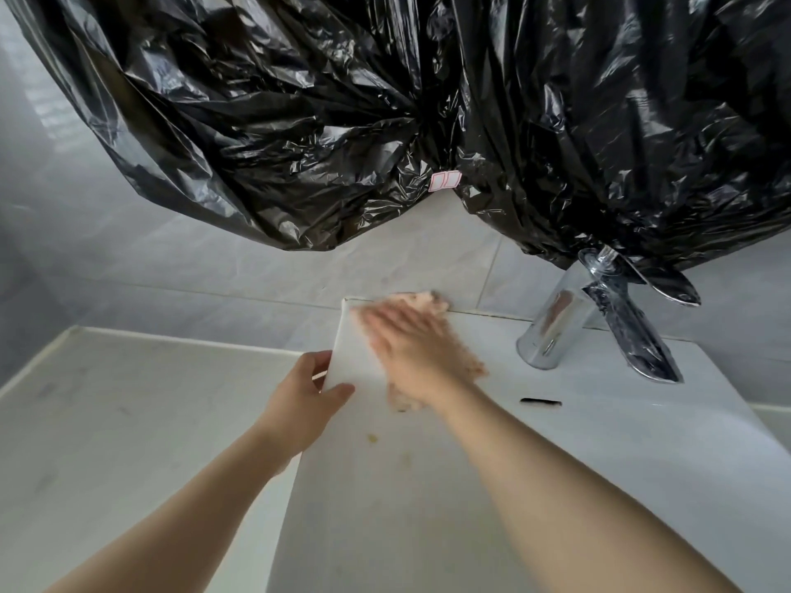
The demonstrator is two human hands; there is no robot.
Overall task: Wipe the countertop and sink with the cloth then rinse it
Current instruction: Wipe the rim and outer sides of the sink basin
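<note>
R hand [411, 348] lies flat, fingers straight and together, palm down on the cloth [421, 303]; hand and cloth are both blurred. The cloth is a pinkish, fluffy rag. It sits on the flat top of the white sink [428, 507], at the rear-left corner, w/ its far end touching the wall joint. Bits of it stick out past the fingertips, along the hand's right side and by the wrist.

L hand [299, 404] grips the sink's left edge just beside the R hand. Thumb lies on the top face and fingers are curled round the side. The hands are close but not touching.

On the sink top, nearer the front from the L thumb, is a small yellow stain [373, 438], w/ fainter yellowish marks below it. A short dark slot [540, 402] sits right of the R wrist. A chrome faucet [556, 327] stands at the rear-right of the sink, spout angled down to the right.

Left of the sink and lower is the pale grey countertop [128, 421], w/ faint smudges and a raised white strip along its rear and left edges. Grey wall tiles [171, 258] behind. Crumpled black plastic sheeting [385, 100] hangs across the top, its lower right edge draped on the faucet's top. A small pink-and-white sticker [445, 181] is on the plastic.
</note>
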